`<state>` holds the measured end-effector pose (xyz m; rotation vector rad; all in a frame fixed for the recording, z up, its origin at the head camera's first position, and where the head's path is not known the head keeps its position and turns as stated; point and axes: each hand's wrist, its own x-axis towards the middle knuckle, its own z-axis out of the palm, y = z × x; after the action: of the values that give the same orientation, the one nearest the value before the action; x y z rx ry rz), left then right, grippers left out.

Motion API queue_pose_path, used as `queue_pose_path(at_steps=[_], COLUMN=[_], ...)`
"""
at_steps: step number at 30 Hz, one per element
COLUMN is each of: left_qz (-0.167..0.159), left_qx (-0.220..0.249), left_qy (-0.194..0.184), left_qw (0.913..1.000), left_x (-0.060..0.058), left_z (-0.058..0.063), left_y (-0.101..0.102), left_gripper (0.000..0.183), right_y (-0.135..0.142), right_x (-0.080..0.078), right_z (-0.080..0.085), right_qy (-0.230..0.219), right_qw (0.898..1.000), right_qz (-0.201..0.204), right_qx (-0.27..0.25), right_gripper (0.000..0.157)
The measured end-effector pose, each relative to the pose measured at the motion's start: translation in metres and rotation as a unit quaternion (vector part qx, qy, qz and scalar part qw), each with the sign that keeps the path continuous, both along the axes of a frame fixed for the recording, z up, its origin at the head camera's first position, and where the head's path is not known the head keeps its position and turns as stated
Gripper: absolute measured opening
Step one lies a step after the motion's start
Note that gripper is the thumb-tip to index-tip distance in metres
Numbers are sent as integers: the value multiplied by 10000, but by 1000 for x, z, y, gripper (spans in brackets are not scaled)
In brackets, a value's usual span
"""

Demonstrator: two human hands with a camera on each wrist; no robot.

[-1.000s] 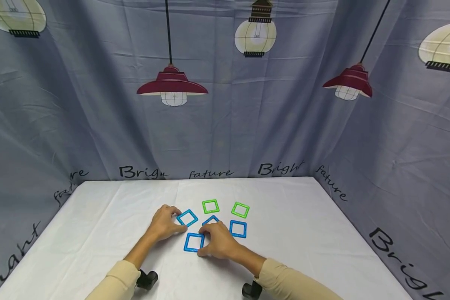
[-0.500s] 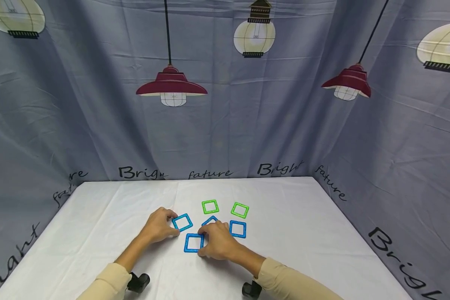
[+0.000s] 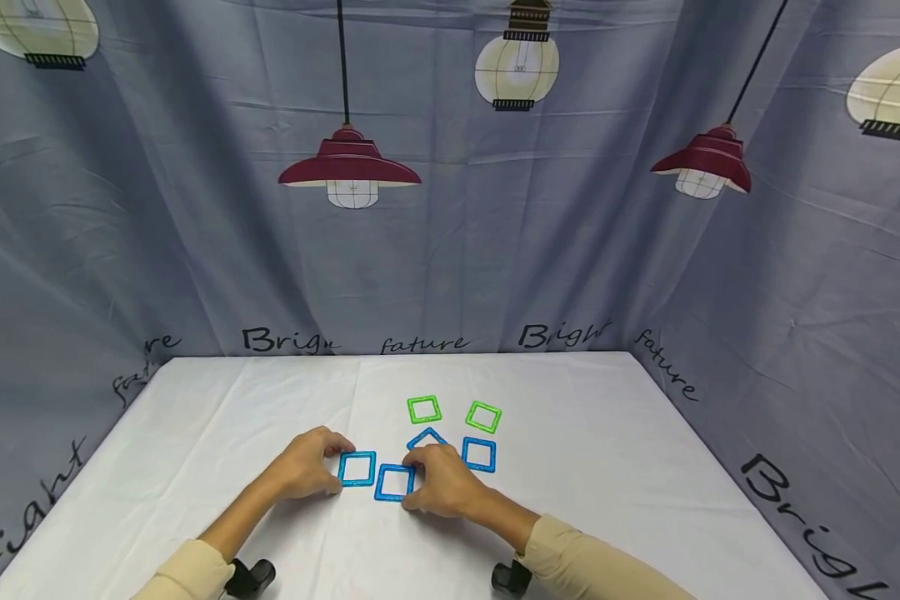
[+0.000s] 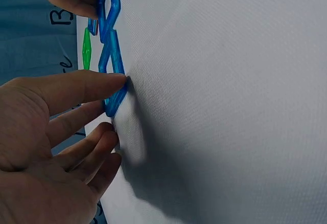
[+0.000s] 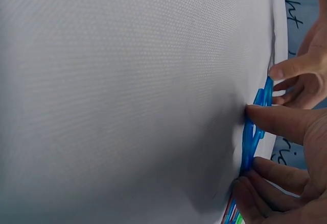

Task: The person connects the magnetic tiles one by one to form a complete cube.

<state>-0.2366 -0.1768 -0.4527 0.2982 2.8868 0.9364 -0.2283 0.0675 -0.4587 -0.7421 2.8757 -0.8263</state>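
Head view: the left hand (image 3: 311, 465) holds the outer blue square (image 3: 357, 483), the right hand (image 3: 446, 483) the middle blue square (image 3: 378, 482), on the white bench (image 3: 607, 467).

Taking the middle blue square as landmark, the outer blue square is just left of it, with a narrow gap. The left hand's thumb and fingers are parted to its near and far edges; the right hand's grip the middle blue square likewise, from its right end. For joining neatly, I judge the right hand should stay steady while the left slides its square flat, sides parallel. The left wrist view shows the left palm and spare fingers, loosely bent, which the head view hides; but only the head view shows the gap clearly, and both green squares (image 3: 426, 421) whole, beyond the middle blue square.
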Motion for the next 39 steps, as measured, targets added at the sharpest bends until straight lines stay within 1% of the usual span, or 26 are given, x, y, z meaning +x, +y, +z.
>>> queue_pose_path(at_steps=[7, 14, 22, 27, 33, 36, 39], left_qz=[-258, -413, -414, -363, -346, -382, -439], left_qx=[-111, -17, -45, -95, -165, -84, 158], left_qy=[-150, -213, -170, -86, -192, -214, -338], left_qw=[9995, 9989, 9990, 9993, 9991, 9990, 9983], left_x=[4, 7, 9, 9, 8, 8, 7], left_z=[3, 6, 6, 7, 11, 15, 18], left_y=[-2, -3, -2, 0, 2, 3, 5], left_gripper=[50, 49, 53, 50, 50, 51, 51], right_y=[3, 3, 4, 4, 3, 2, 2], right_x=[-2, -4, -2, -2, -3, -3, -3], right_z=[-2, -2, 0, 3, 3, 3, 3], right_qy=[-20, 1, -101, -184, -90, -18, -9], right_qw=[9999, 9999, 9998, 9996, 9996, 9995, 9995], right_qz=[128, 109, 154, 141, 182, 204, 216], right_qx=[-60, 24, 56, 141, 180, 221, 230], right_gripper=[47, 48, 49, 50, 49, 48, 47])
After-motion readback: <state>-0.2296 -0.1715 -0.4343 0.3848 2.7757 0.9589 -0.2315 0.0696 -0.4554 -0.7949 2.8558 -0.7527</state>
